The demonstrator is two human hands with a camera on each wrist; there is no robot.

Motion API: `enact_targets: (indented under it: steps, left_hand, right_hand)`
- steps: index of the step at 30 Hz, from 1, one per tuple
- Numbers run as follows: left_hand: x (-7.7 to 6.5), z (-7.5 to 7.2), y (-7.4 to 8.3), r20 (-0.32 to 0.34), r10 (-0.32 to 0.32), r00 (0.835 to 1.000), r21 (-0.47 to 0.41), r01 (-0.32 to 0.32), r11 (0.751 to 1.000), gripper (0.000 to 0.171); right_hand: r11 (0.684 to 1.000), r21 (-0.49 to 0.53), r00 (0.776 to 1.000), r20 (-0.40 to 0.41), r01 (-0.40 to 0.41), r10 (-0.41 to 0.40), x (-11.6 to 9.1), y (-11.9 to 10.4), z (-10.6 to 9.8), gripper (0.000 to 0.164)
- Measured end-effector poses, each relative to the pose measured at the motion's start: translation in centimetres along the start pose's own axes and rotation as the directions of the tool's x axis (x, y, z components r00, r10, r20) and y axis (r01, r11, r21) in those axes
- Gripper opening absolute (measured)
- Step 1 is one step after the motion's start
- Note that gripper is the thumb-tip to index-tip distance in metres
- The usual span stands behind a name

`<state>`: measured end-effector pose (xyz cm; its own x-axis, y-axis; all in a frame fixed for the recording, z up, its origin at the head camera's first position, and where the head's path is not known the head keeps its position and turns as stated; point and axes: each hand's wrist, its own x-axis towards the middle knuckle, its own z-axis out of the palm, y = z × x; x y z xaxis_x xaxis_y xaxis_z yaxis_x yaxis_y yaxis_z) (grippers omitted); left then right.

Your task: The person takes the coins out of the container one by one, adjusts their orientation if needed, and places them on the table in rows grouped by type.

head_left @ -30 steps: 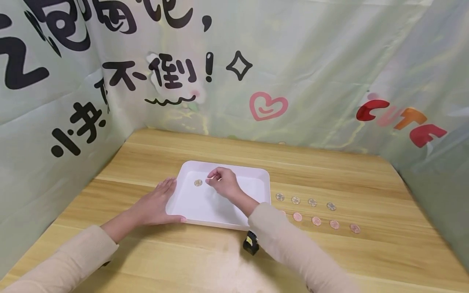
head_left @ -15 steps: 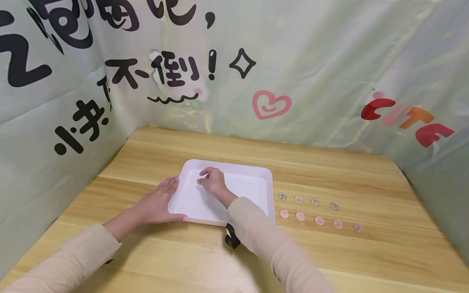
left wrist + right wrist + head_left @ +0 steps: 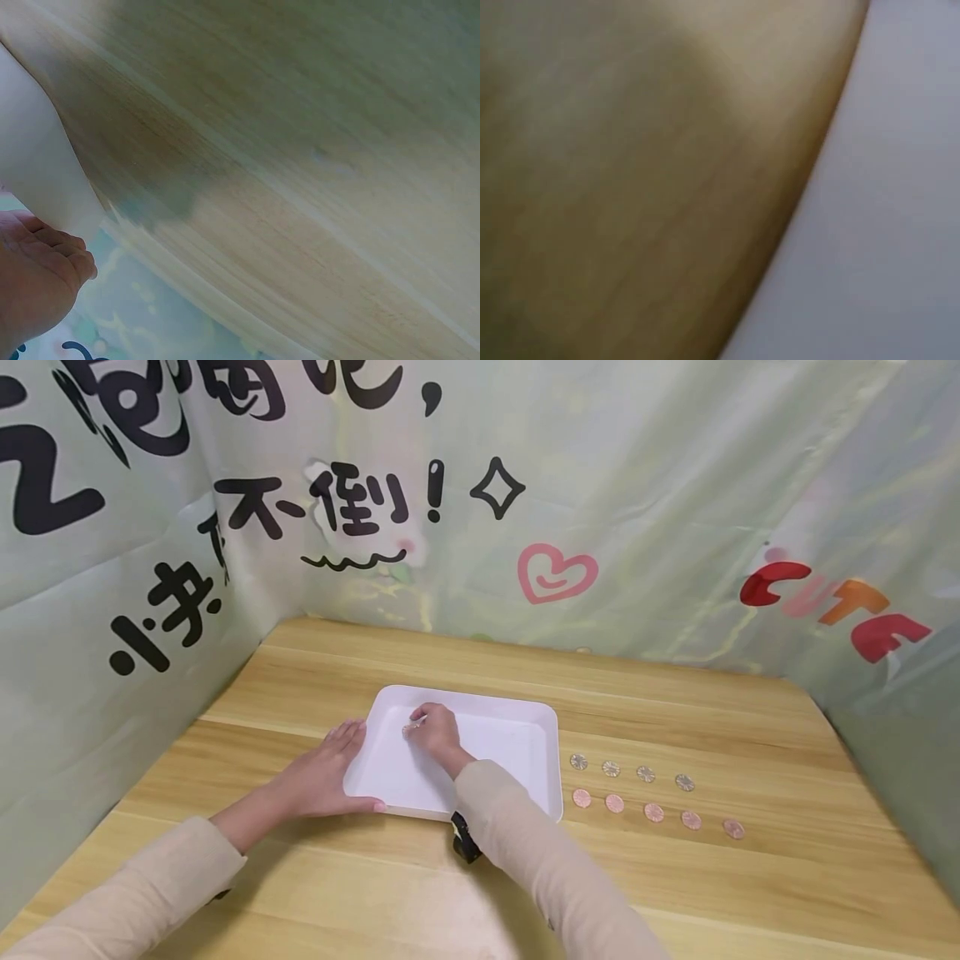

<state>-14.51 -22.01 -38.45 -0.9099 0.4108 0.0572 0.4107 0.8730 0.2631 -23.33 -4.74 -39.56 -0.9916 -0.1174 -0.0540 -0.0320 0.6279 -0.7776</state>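
A white rectangular tray [image 3: 510, 777] lies on the wooden table. My left hand [image 3: 322, 777] rests against its left side, fingers straight along the wall and thumb at the near edge; part of this hand [image 3: 37, 270] also shows low in the left wrist view. Over the left part of the tray, my right hand [image 3: 437, 731] pinches a small round coin [image 3: 410, 729] between thumb and fingertips, close to the tray floor. The right wrist view shows only the table and the tray's blurred wall [image 3: 877, 210], with no hand in it.
Right of the tray, silver-coloured coins [image 3: 611, 768] form a row, with a row of copper-coloured coins [image 3: 654, 812] in front. A printed cloth [image 3: 645, 527] hangs behind and beside the wooden table [image 3: 360, 893].
My right hand has moved left over the tray to the coin that lay there and now pinches it. The nearest copper-coloured coin has come out from behind the sleeve. My left hand stays at the tray.
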Motion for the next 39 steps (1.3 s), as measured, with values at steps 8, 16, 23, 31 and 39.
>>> enact_targets:
  steps: [8,16,23,31,39]
  left_hand:
    - [0.1,0.0,0.0,0.001,0.018,1.000,0.008,-0.018,1.000,0.112]
    - [0.1,0.0,0.0,0.013,0.006,1.000,0.014,-0.006,1.000,0.112]
    - [0.0,0.1,0.0,0.026,-0.003,1.000,0.018,0.003,1.000,0.113]
    - [0.1,0.0,-0.1,0.028,-0.012,1.000,0.026,0.011,1.000,0.113]
    - [0.2,0.1,0.0,0.035,-0.013,0.999,0.015,0.012,1.000,0.113]
  right_hand:
    - [0.980,-0.196,0.998,0.026,-0.045,0.051,0.0,-0.5,0.1,0.011]
    - [0.959,-0.280,0.997,0.046,-0.039,0.054,-0.6,-0.8,-0.9,0.016]
    - [0.982,-0.189,0.997,0.069,-0.005,0.018,1.0,1.4,-0.6,0.014]
    - [0.986,-0.015,0.977,0.130,-0.167,0.168,-0.1,0.7,-2.9,0.012]
    - [0.971,0.128,0.967,0.181,-0.202,0.177,-2.5,0.0,-5.7,0.015]
